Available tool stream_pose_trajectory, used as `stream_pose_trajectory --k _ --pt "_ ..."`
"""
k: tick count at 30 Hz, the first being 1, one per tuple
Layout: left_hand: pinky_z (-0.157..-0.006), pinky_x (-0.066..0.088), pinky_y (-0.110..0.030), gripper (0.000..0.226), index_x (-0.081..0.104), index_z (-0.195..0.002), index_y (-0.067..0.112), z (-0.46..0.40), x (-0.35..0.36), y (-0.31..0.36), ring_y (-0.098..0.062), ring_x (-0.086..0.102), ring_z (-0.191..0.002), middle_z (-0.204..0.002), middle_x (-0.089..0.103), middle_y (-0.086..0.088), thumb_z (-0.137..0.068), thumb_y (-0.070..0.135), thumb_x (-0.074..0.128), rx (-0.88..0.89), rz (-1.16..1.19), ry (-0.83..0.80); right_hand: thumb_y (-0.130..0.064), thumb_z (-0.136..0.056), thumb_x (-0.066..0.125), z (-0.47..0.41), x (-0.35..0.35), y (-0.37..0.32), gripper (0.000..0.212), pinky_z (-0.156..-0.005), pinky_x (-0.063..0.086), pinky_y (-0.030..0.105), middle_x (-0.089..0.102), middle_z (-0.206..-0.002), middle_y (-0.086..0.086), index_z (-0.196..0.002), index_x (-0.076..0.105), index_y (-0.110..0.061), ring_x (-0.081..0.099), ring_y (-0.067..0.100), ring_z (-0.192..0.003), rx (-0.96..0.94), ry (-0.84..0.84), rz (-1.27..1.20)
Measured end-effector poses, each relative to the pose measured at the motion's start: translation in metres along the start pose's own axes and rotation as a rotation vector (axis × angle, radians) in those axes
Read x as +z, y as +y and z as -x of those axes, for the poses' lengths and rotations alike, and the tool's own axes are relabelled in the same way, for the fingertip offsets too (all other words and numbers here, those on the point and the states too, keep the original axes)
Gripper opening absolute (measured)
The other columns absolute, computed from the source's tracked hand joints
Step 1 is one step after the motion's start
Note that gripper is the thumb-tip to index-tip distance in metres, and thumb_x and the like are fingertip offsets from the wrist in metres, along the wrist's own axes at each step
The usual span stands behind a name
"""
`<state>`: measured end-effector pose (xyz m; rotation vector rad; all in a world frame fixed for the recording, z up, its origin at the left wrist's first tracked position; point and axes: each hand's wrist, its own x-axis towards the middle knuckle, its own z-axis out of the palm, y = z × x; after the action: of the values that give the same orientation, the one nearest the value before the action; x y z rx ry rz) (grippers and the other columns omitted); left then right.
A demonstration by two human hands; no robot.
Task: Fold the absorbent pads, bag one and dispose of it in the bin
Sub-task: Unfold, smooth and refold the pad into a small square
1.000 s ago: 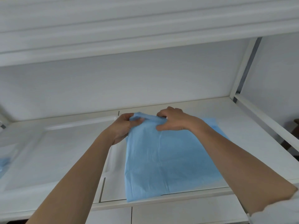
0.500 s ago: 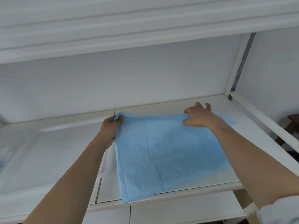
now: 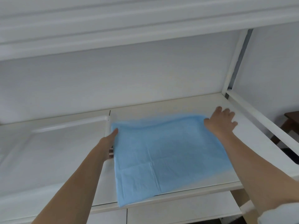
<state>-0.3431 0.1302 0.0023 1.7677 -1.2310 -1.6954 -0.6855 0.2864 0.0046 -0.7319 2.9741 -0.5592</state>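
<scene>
STATE: left hand (image 3: 108, 143) fingers pinching blue pad (image 3: 161, 156) edge, right hand (image 3: 220, 121) fingers spread on far corner | RISK: pad overhangs shelf (image 3: 178, 105) front (lower centre); may slide off.

Blue pad (image 3: 168, 157) on white shelf (image 3: 161, 109)

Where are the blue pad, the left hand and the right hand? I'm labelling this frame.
blue pad (image 3: 166, 159), head view, middle of the sheet.
left hand (image 3: 108, 143), head view, back of the hand at the pad's left edge.
right hand (image 3: 220, 121), head view, back of the hand.
</scene>
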Motion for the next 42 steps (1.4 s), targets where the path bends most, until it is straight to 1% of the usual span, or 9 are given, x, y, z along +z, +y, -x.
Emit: stream_pose_trajectory --k 4,10,14,16,18,22,28,34,42 --pt "-0.065 0.052 -0.032 0.044 0.063 -0.109 0.005 -0.002 -0.003 -0.036 -0.027 0.064 -0.076 -0.091 0.068 -0.012 -0.076 0.03 0.077 -0.157 -0.125 -0.1 -0.031 -0.084 0.057 0.008 0.024 0.035 0.056 -0.097 0.04 0.043 0.041 -0.132 0.013 -0.132 0.041 -0.007 0.039 0.034 -0.125 0.166 -0.309 0.04" --pt "-0.066 0.054 -0.033 0.028 0.064 -0.103 0.003 0.002 -0.009 -0.048 -0.024 0.066 -0.073 -0.087 0.071 -0.011 -0.08 0.016 0.075 -0.251 -0.426 -0.22 -0.031 -0.075 0.062 -0.01 0.036 0.061 0.057 -0.077 0.045 0.035 0.055 -0.116 0.012 -0.124 0.051 -0.005 0.055 0.033 -0.106 0.205 -0.456 0.093" --pt "-0.068 0.056 -0.035 0.019 0.059 -0.109 0.001 0.0 0.006 -0.037 -0.028 0.062 -0.075 -0.092 0.065 -0.014 -0.094 0.013 0.057 0.061 -0.082 -0.026 -0.019 -0.09 0.054 -0.01 0.037 0.048 0.022 -0.078 0.045 0.037 0.06 -0.108 0.023 -0.1 0.057 0.0 0.058 0.039 -0.103 -0.004 -0.198 -0.153" --pt "-0.081 0.055 -0.042 0.03 0.058 -0.115 -0.002 -0.003 0.009 -0.027 -0.032 0.063 -0.085 -0.1 0.065 -0.015 -0.094 0.019 0.058 0.214 0.04 0.119 -0.02 -0.095 0.047 -0.003 0.035 0.038 0.02 -0.076 0.044 0.041 0.059 -0.098 0.024 -0.092 0.053 -0.001 0.057 0.04 -0.096 -0.114 -0.002 -0.337" --pt "-0.084 0.054 -0.044 0.041 0.058 -0.112 -0.001 -0.001 0.009 -0.023 -0.034 0.065 -0.092 -0.104 0.066 -0.015 -0.088 0.032 0.066 0.167 -0.019 0.121 -0.027 -0.097 0.044 0.001 0.034 0.033 0.027 -0.079 0.045 0.044 0.059 -0.103 0.021 -0.103 0.052 -0.002 0.057 0.039 -0.099 -0.076 0.05 -0.354" --pt "-0.073 0.052 -0.036 0.037 0.06 -0.103 0.002 0.01 0.003 -0.039 -0.031 0.065 -0.084 -0.097 0.066 -0.015 -0.085 0.033 0.07 -0.115 -0.194 -0.002 -0.036 -0.094 0.046 0.006 0.04 0.041 0.045 -0.092 0.042 0.046 0.054 -0.123 0.02 -0.122 0.047 -0.001 0.053 0.04 -0.114 0.176 -0.122 -0.235" --pt "-0.07 0.047 -0.036 0.017 0.055 -0.092 0.005 0.005 0.001 -0.041 -0.027 0.058 -0.074 -0.088 0.061 -0.012 -0.086 0.016 0.067 -0.205 -0.243 -0.009 -0.022 -0.085 0.055 0.006 0.036 0.044 0.04 -0.074 0.044 0.035 0.059 -0.107 0.015 -0.118 0.051 0.001 0.059 0.035 -0.097 0.219 -0.378 -0.183" --pt "-0.085 0.051 -0.055 0.02 0.056 -0.097 0.0 0.007 0.001 -0.023 -0.039 0.065 -0.094 -0.095 0.064 -0.021 -0.077 0.001 0.053 -0.208 -0.157 -0.061 -0.012 -0.087 0.051 0.004 0.023 0.029 0.01 -0.068 0.041 0.033 0.047 -0.073 0.006 -0.091 0.052 -0.003 0.052 0.028 -0.074 0.159 -0.342 -0.215" --pt "-0.071 0.053 -0.036 0.017 0.056 -0.083 -0.003 0.006 -0.003 -0.037 -0.03 0.06 -0.075 -0.085 0.06 -0.018 -0.074 -0.017 0.055 -0.112 -0.484 -0.033 -0.013 -0.082 0.049 0.027 0.016 0.042 0.02 -0.084 0.045 0.035 0.055 -0.086 0.004 -0.1 0.058 -0.012 0.055 0.025 -0.082 0.193 -0.368 0.253"
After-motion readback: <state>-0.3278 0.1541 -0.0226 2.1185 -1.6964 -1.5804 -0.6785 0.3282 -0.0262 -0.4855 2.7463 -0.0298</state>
